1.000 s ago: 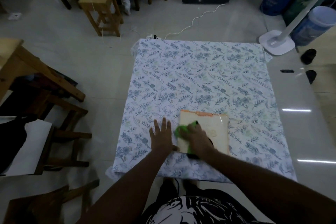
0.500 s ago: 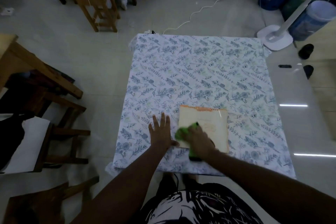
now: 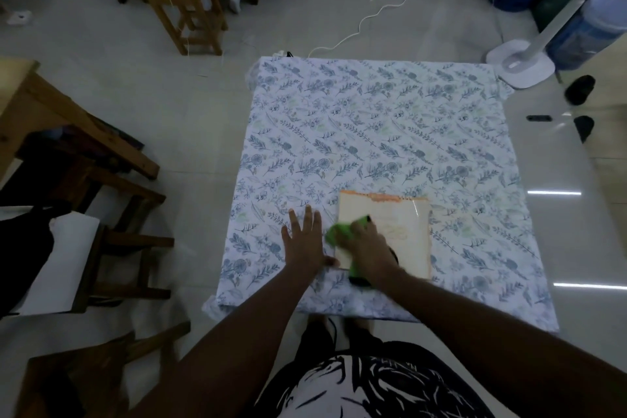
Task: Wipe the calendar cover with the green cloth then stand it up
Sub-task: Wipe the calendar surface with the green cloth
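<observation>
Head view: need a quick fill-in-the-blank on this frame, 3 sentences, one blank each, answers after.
1. The right hand presses a cloth whose colour is ____.
2. The calendar is not standing; it lies ____ on the table.
3. The left hand, fingers spread, rests on the table beside the calendar's ____ edge.

Missing words: green; flat; left

bare forearms, no sleeves in view, white shirt with bold black brush-stroke print
</observation>
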A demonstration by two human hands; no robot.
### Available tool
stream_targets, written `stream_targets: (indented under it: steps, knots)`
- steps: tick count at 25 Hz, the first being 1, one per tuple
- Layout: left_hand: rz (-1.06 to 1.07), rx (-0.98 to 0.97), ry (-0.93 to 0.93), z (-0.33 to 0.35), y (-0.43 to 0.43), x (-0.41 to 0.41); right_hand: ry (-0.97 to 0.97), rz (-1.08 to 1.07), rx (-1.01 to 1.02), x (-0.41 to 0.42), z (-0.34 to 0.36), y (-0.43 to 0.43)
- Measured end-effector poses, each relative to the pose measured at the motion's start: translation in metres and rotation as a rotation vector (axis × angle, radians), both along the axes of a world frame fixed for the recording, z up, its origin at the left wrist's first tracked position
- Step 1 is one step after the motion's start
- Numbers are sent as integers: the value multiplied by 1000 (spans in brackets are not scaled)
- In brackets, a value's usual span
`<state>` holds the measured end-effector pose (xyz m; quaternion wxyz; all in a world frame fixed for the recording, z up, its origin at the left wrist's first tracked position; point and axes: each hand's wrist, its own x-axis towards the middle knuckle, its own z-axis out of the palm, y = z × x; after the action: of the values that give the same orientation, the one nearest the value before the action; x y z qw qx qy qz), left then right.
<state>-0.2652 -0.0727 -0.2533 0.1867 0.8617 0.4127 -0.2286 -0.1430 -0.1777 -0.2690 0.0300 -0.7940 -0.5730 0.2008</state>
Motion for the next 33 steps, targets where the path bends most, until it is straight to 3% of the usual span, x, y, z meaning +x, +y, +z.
stream_targets:
  steps: [2,4,9,11,13,15,18,21,25,27,33]
  knots:
    - [4,27,10,-1,1,1,-1,189,3,-5,-5,-45]
    - [-18,-1,10,0,-1,1,-28,202,6,22,-5,-45]
    - [-326,47,14,5,1,14,-64,-316,-102,64,16,21]
    - [-465,37,35,6,0,20,-67,-223,-77,37,10,-4]
    - [-485,33,63,8,1,24,-58,0,9,15,5,-58]
    - [-474,33,100,12,0,28,-37,69,56,36,3,-83]
    - [-481,58,152,20,-3,32,-108,-210,-27,89,10,-51]
    - [-466,73,168,25,-9,36,-104,-400,-96,87,17,-27]
    - [-438,118,172,21,-17,38,-65,-131,-72,29,8,-88]
    - [-445,132,167,20,-19,39,-68,-69,-62,39,8,-99]
    - [-456,185,186,19,-20,40,-49,-542,-40,97,19,-31]
